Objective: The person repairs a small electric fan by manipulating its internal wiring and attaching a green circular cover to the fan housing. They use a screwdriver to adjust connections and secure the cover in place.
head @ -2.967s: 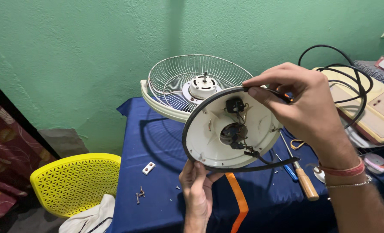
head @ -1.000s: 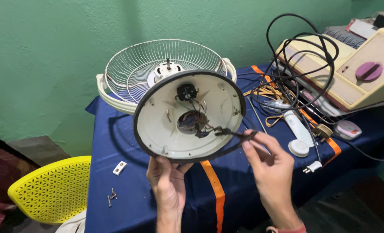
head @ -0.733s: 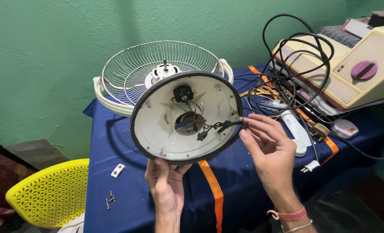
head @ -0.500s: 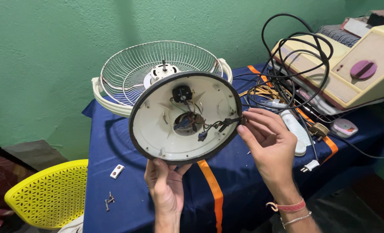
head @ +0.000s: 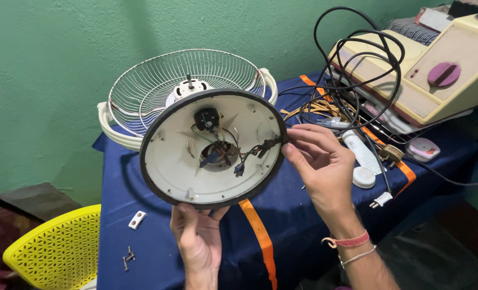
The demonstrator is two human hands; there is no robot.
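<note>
I hold a round white fan base (head: 182, 164) with a black rim upright over the table, its hollow underside facing me. Wires and a small black part show inside it. My left hand (head: 198, 236) grips its bottom edge from below. My right hand (head: 317, 161) pinches the black cable where it enters the base at the right rim. Behind the base lies a white wire fan guard (head: 147, 88) with the motor hub in its middle.
A blue cloth (head: 287, 209) with an orange stripe covers the table. On it lie black looped cable (head: 357, 64), a plug (head: 381, 200), a small white clip (head: 137, 219), loose screws (head: 127, 258) and a cream machine (head: 437, 70) with a purple knob. A yellow chair (head: 51, 249) stands at the lower left.
My right hand moved from the top of the base down and then up to its right rim, taking the cable there. The view shifted, and the base tilted a little.
</note>
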